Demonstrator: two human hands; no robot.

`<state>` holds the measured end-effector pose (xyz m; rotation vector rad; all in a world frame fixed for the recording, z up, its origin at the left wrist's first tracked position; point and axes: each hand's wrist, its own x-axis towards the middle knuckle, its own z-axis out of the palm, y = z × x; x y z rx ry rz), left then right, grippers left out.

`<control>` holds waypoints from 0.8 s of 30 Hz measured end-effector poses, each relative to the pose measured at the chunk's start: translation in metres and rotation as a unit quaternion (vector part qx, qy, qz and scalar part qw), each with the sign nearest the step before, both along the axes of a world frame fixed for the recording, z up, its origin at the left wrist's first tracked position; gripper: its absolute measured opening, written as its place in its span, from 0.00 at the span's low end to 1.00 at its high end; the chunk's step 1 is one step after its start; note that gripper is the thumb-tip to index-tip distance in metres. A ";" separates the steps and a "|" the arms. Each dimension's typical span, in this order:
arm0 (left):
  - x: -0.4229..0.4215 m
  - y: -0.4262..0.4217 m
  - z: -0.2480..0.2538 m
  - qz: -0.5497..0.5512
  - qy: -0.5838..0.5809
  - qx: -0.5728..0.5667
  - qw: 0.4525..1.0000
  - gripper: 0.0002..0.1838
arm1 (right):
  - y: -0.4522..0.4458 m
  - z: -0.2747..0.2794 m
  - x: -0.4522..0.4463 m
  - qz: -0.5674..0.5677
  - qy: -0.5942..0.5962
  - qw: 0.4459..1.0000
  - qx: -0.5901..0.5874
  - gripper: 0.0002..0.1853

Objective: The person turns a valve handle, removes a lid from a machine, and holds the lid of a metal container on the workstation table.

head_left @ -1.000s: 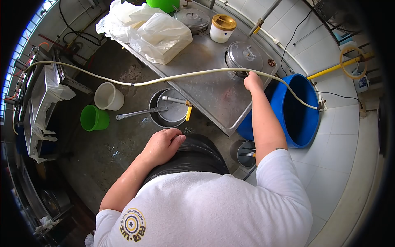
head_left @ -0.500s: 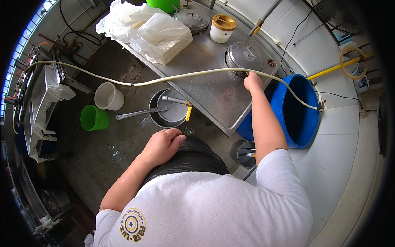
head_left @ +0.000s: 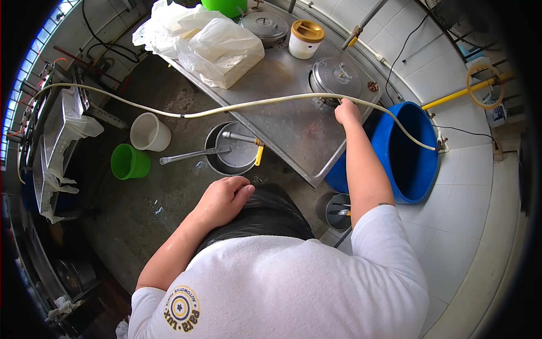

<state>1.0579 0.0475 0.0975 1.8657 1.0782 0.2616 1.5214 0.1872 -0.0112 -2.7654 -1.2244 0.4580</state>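
Observation:
My right hand (head_left: 347,111) reaches out to the steel table, its fingers closed at the near edge of a round metal lid (head_left: 337,78), just by the pale hose (head_left: 254,105). What those fingers grip is too small to make out. Resting against the black apron (head_left: 262,217) is my left hand (head_left: 224,199), loosely closed with fingers together and nothing seen in it. In front of it on the floor stands a metal pot (head_left: 212,161). A metal pipe with a yellow-handled valve (head_left: 259,153) and a long metal handle (head_left: 189,156) lie across the pot.
On the steel table (head_left: 282,124) sit a white plastic bag (head_left: 217,48), a gold-lidded tub (head_left: 304,48) and another metal lid (head_left: 265,27). A blue barrel (head_left: 389,164) stands at right. White (head_left: 148,137) and green (head_left: 125,164) buckets are on the left floor. The hose spans overhead.

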 end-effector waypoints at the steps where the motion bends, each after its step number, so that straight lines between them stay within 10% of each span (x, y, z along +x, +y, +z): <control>1: 0.000 0.000 0.000 0.000 0.001 -0.002 1.000 0.17 | 0.000 0.000 0.000 0.000 0.002 1.000 -0.001 0.24; 24: 0.002 0.002 0.001 -0.001 0.003 -0.005 1.000 0.18 | 0.001 -0.004 0.003 0.003 0.001 1.000 0.000 0.23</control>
